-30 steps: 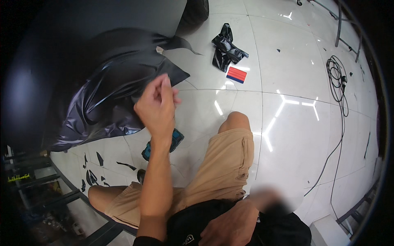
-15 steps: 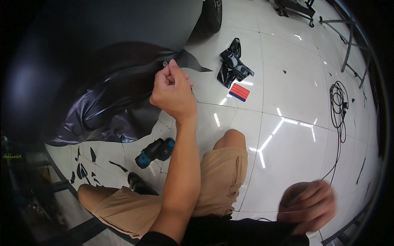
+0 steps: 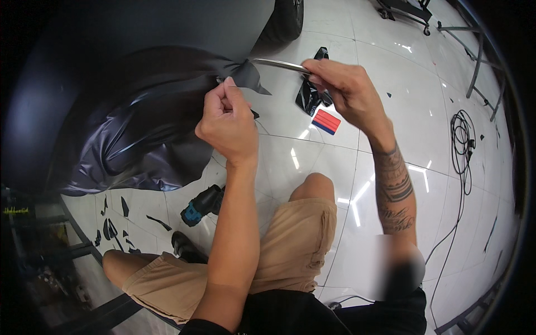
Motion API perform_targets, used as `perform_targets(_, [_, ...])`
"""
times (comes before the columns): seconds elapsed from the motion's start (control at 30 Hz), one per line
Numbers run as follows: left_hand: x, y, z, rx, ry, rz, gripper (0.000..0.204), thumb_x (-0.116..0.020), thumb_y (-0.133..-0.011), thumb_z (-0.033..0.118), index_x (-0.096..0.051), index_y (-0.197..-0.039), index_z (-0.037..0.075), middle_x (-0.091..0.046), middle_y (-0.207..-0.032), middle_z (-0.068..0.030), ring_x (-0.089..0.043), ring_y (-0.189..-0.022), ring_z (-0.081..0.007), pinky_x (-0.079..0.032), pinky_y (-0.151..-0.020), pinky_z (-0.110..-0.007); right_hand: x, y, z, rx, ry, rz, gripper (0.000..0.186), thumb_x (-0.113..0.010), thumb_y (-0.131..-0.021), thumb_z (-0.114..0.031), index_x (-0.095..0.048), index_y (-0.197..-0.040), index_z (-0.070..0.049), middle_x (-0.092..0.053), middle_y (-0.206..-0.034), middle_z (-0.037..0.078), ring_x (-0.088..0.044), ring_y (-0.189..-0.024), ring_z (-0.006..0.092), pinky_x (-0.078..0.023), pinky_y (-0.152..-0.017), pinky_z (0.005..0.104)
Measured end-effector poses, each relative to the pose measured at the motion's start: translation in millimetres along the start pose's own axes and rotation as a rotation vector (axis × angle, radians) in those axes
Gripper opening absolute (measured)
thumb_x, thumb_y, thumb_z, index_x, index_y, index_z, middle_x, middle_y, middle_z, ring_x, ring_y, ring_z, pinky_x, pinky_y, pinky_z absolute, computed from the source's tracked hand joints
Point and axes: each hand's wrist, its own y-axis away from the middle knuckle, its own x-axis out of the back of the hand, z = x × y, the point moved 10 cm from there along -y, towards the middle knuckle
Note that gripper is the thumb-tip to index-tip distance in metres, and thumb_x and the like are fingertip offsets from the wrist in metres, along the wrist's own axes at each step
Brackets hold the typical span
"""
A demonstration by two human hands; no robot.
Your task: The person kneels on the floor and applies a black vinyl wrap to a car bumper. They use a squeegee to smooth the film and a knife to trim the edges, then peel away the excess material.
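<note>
My left hand [image 3: 226, 111] is closed in a pinch on the dark film [image 3: 134, 134], at a fold near the lower edge of the dark vehicle body panel [image 3: 184, 22]. The film hangs loose and wrinkled, with a pointed flap [image 3: 251, 78] beside my fingertips. My right hand [image 3: 349, 95] grips a slim silver metal tool [image 3: 279, 65], probably a blade, held nearly level. Its tip is beside the flap, just right of and above my left fingers; whether it touches cannot be told.
On the tiled floor lie crumpled black film [image 3: 307, 97], a red squeegee [image 3: 326, 121], a teal-black cordless tool [image 3: 198, 206], film scraps [image 3: 110, 229] and a coiled cable [image 3: 462, 145]. A tire [image 3: 285, 22], wheeled stand [image 3: 405, 11] and metal frame [image 3: 477, 67] stand around.
My right hand has risen from low at the right to the film, now holding the silver tool. My left hand moved up and right, then slightly back left; the view has shifted too.
</note>
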Motion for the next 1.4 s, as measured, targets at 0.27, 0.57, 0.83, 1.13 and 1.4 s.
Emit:
perform_targets(0.27, [0,1,1,-0.085,0.001,-0.001,0.020,-0.062,-0.090,0.012,-0.064,-0.079,-0.005,-0.058,-0.053,-0.0031,-0.052,-0.043,-0.0053,-0.039,-0.039,-0.019,2,-41,-46,0.418,0.531,-0.045,0.039,-0.064,-0.074,0.004,-0.062,-0.111,-0.006,-0.058,-0.076,0.007,-0.058,-0.067,0.0247,-0.047,-0.059,0.0348])
perform_targets(0.57, [3,0,-6,-0.061,0.016,0.031,0.012,-0.064,-0.084,0.007,-0.062,-0.074,0.001,-0.051,-0.045,-0.0019,-0.051,-0.038,-0.0117,-0.040,-0.043,-0.024,6,-70,-78,0.471,0.500,-0.013,0.022,-0.065,-0.077,-0.010,-0.070,-0.098,-0.010,-0.059,-0.078,-0.001,-0.047,-0.070,0.0103,-0.039,-0.065,0.0238])
perform_targets(0.83, [-1,0,-1,-0.099,-0.014,-0.019,0.018,-0.063,-0.090,0.011,-0.064,-0.079,-0.004,-0.059,-0.053,-0.0031,-0.054,-0.044,-0.0052,-0.040,-0.039,-0.019,-2,-69,-82,0.527,0.573,-0.043,0.021,-0.066,-0.080,-0.019,-0.070,-0.098,-0.009,-0.061,-0.078,-0.001,-0.048,-0.072,0.0095,-0.040,-0.066,0.0237])
perform_targets(1.13, [1,1,-1,-0.072,0.033,0.020,0.012,-0.064,-0.084,0.005,-0.061,-0.073,0.001,-0.052,-0.045,-0.0022,-0.052,-0.039,-0.0107,-0.039,-0.043,-0.023,0,-71,-84,0.503,0.580,-0.064,0.022,-0.065,-0.080,-0.019,-0.069,-0.098,-0.009,-0.058,-0.077,-0.002,-0.047,-0.073,0.0098,-0.038,-0.067,0.0234])
perform_targets(1.4, [0,1,0,-0.064,0.039,-0.019,0.019,-0.064,-0.089,0.010,-0.063,-0.078,-0.004,-0.058,-0.055,-0.0021,-0.054,-0.045,-0.0053,-0.039,-0.039,-0.019,-4,-73,-95,0.512,0.712,-0.110,0.021,-0.065,-0.079,-0.019,-0.068,-0.098,-0.009,-0.056,-0.076,-0.002,-0.047,-0.073,0.0101,-0.037,-0.067,0.0240])
